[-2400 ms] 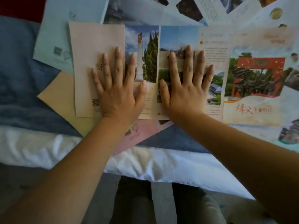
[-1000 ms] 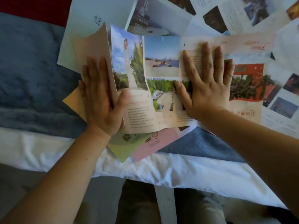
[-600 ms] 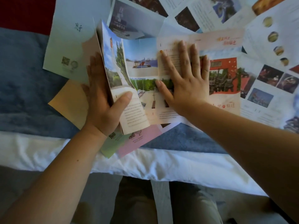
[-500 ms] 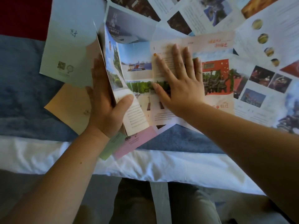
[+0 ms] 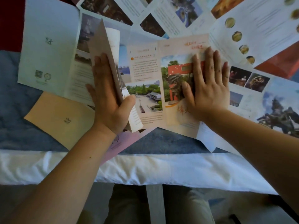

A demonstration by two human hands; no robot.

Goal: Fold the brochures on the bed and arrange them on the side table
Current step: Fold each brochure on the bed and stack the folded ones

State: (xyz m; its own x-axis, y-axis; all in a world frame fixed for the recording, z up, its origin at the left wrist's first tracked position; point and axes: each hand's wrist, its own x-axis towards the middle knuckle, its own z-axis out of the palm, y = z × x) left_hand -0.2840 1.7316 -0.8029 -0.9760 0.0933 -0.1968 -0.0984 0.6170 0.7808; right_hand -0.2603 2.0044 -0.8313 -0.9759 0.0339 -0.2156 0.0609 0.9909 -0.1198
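Lifted higher since before: left panel of brochure (image 5: 145,88), now near upright, on bed (image 5: 161,141) among other leaflets (image 5: 48,46). Left hand (image 5: 108,101) grip pinching that panel, thumb in front, fingers behind. Right hand (image 5: 207,88) grip spread flat, pressing right panel. Orange leaflet (image 5: 61,117) lying near left.

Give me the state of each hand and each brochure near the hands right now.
Left hand: gripping the raised panel, thumb in front.
Right hand: flat, palm down on the brochure.
Photo-printed fold-out brochure: left panel lifted, rest flat.
Tan paper brochure: folded, flat.
Pale blue paper brochure: open, flat.
Pink paper brochure: flat, partly covered.
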